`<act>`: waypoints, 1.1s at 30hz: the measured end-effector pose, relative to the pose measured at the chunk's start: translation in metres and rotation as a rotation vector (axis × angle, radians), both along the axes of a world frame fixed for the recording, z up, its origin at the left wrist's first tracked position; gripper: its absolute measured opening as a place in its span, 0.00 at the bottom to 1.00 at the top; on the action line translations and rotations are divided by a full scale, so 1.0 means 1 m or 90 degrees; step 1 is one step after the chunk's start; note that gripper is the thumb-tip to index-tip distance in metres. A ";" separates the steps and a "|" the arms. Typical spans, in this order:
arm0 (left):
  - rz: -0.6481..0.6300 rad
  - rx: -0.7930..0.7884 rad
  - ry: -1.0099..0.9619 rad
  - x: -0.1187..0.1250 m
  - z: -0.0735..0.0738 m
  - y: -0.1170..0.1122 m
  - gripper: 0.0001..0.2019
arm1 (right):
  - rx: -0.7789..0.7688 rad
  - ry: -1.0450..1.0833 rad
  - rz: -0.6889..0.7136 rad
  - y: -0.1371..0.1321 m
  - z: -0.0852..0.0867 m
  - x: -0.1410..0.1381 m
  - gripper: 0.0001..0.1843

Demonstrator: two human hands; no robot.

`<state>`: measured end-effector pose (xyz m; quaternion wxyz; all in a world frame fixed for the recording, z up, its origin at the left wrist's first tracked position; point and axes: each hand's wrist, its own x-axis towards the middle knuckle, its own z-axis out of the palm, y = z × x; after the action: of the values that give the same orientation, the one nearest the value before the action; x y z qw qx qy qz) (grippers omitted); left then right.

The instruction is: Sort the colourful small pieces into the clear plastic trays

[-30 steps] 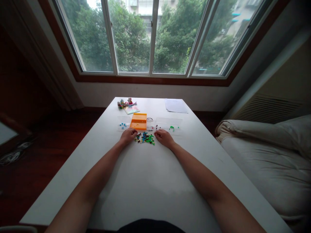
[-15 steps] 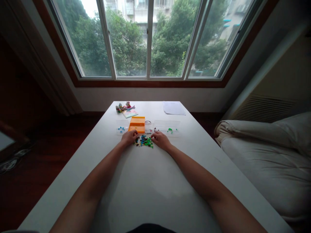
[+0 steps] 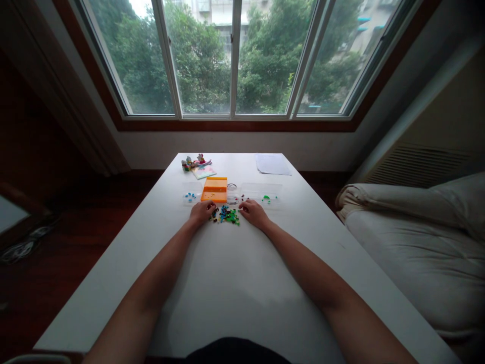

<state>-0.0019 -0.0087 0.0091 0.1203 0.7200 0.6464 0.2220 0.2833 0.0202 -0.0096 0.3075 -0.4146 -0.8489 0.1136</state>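
Observation:
A heap of small toy bricks [image 3: 230, 216] in green, blue, black and yellow lies on the white table between my hands. At the heap's left edge, my left hand [image 3: 201, 212] has its fingers curled in, thumb close to the forefinger; whatever they hold is too small to make out. On the opposite side my right hand [image 3: 254, 212] is pinched at the fingertips, and anything between them is hidden. Just beyond my left hand stands an open orange case [image 3: 215, 189] with a few tiny yellow pieces inside.
Behind my right hand a clear tray [image 3: 275, 188] holds green and dark pieces. Another clear tray [image 3: 188, 188] at left holds blue ones. Small figurines [image 3: 187, 163], a colourful booklet [image 3: 204, 172] and white paper [image 3: 273, 164] lie at the far end. A sofa [image 3: 409, 237] stands at right.
The whole view has shifted slightly as my head tilted. Both hands stay beside the heap, with my right fingertips drawn a little away from it.

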 end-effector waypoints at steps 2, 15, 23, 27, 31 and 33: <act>-0.021 0.007 -0.010 -0.002 -0.001 -0.001 0.12 | -0.001 -0.003 -0.003 0.002 -0.002 0.001 0.09; -0.019 0.003 -0.015 -0.001 -0.001 -0.003 0.12 | -0.002 -0.020 0.020 -0.004 0.005 0.001 0.07; -0.025 0.007 -0.022 -0.002 -0.002 -0.002 0.11 | 0.010 -0.021 0.027 -0.007 0.006 -0.005 0.03; -0.030 0.011 -0.024 -0.003 -0.003 -0.002 0.11 | 0.003 0.042 -0.042 -0.005 0.008 0.000 0.05; -0.026 0.009 -0.017 -0.003 -0.003 -0.002 0.11 | 0.068 0.123 -0.163 0.007 0.008 0.015 0.07; -0.025 0.011 -0.015 -0.003 -0.003 -0.001 0.11 | 0.106 0.161 -0.230 0.015 0.008 0.026 0.07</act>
<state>-0.0052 -0.0100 0.0058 0.1261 0.7308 0.6289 0.2335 0.3089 0.0347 -0.0017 0.4602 -0.5156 -0.7218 0.0371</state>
